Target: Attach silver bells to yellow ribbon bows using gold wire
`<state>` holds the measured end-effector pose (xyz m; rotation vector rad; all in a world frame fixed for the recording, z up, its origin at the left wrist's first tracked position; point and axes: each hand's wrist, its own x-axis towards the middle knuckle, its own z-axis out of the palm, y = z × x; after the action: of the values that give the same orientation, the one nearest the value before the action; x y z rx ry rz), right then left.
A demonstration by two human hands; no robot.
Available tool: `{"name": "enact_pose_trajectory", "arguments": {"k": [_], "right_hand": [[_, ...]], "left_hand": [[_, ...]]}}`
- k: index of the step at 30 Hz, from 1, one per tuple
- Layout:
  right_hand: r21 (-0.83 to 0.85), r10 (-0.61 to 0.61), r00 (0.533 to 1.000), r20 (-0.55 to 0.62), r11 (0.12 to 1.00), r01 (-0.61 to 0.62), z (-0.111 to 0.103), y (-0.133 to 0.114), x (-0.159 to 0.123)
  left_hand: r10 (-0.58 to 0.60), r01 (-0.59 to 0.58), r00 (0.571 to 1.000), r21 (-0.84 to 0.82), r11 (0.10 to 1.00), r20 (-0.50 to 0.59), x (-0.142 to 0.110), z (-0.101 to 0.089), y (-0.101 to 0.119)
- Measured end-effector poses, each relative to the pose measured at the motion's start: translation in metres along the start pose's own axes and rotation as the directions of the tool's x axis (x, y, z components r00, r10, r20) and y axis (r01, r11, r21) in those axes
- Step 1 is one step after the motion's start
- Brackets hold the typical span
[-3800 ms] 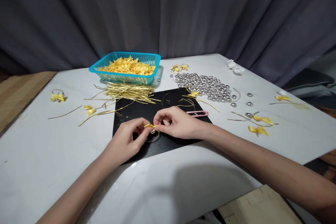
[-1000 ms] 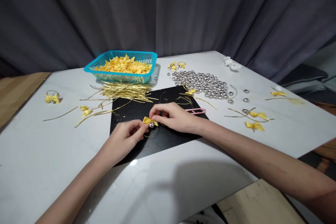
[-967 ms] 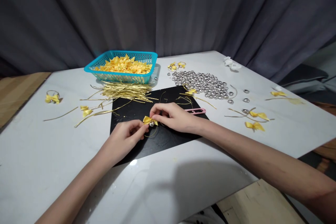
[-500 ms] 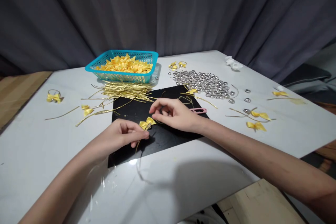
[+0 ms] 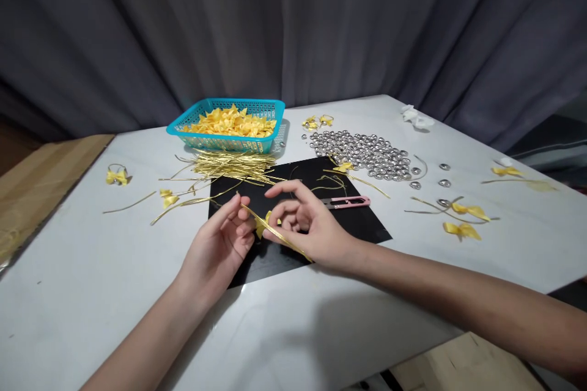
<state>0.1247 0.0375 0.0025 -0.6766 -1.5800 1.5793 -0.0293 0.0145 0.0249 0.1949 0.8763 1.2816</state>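
Note:
A yellow ribbon bow (image 5: 260, 225) is pinched between the thumb and fingers of my right hand (image 5: 309, 224), which covers much of it. Gold cord (image 5: 287, 241) runs slantwise from my left fingertips across the bow and past my right thumb. My left hand (image 5: 224, 245) is closed, with thumb and forefinger pinched at the cord's upper end. Both hands are held over a black mat (image 5: 261, 266). Pink-handled thread snips (image 5: 351, 202) lie on the mat beyond my right wrist.
Behind the mat lies a bundle of gold cords (image 5: 229, 165), near a blue basket (image 5: 224, 142) of yellow bows. Silver heart-shaped beads (image 5: 362, 151) are heaped to the right. Loose bows (image 5: 462, 230) and cords lie on both sides of the white table (image 5: 151, 263).
My left hand has turned palm inward and raised a cord end. My right hand now holds the bow, which was by my left fingers. The view has shifted slightly.

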Motion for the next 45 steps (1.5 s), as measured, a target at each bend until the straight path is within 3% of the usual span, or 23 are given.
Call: {"name": "enact_pose_trajectory", "arguments": {"k": [3, 9, 14, 18, 22, 25, 27, 32, 37, 45], "right_hand": [[-0.035, -0.039, 0.998, 0.052, 0.999, 0.041, -0.004, -0.009, 0.000], [-0.051, 0.034, 0.987, 0.156, 0.998, -0.027, -0.006, -0.010, 0.001], [0.156, 0.150, 0.975, 0.163, 0.972, -0.175, -0.005, -0.006, 0.004], [0.435, 0.219, 0.966, 0.137, 0.863, -0.257, -0.007, -0.009, 0.005], [0.652, 0.284, 0.946, 0.157, 0.689, -0.315, -0.012, -0.013, 0.006], [0.751, 0.311, 0.926, 0.213, 0.554, -0.359, -0.016, -0.015, 0.008], [0.759, 0.314, 0.915, 0.254, 0.521, -0.390, -0.017, -0.016, 0.008], [0.670, 0.310, 0.902, 0.301, 0.604, -0.431, -0.016, -0.016, 0.004], [0.587, 0.317, 0.915, 0.248, 0.703, -0.402, -0.013, -0.013, 0.003], [0.556, 0.322, 0.917, 0.234, 0.730, -0.398, -0.009, -0.011, 0.004]], "left_hand": [[-0.023, 0.023, 1.000, 0.010, 1.000, -0.020, 0.002, -0.003, -0.003], [0.007, -0.008, 0.997, -0.013, 1.000, -0.081, 0.006, -0.002, -0.002], [-0.017, 0.014, 0.999, -0.046, 0.999, -0.045, 0.004, 0.000, -0.002], [-0.019, 0.023, 0.997, -0.051, 0.998, 0.074, 0.002, -0.001, -0.002], [-0.011, 0.017, 0.989, -0.042, 0.999, 0.147, -0.001, 0.000, -0.002], [-0.038, 0.046, 0.980, -0.037, 0.998, 0.194, -0.005, -0.001, -0.002], [-0.078, 0.089, 0.964, -0.032, 0.995, 0.254, -0.007, -0.002, -0.004], [-0.197, 0.196, 0.893, 0.045, 0.980, 0.405, -0.012, -0.002, -0.010], [-0.127, 0.064, 0.931, 0.191, 0.980, 0.342, -0.013, 0.000, -0.013], [0.035, -0.155, 0.953, 0.387, 0.909, 0.300, -0.012, 0.001, -0.017]]}}
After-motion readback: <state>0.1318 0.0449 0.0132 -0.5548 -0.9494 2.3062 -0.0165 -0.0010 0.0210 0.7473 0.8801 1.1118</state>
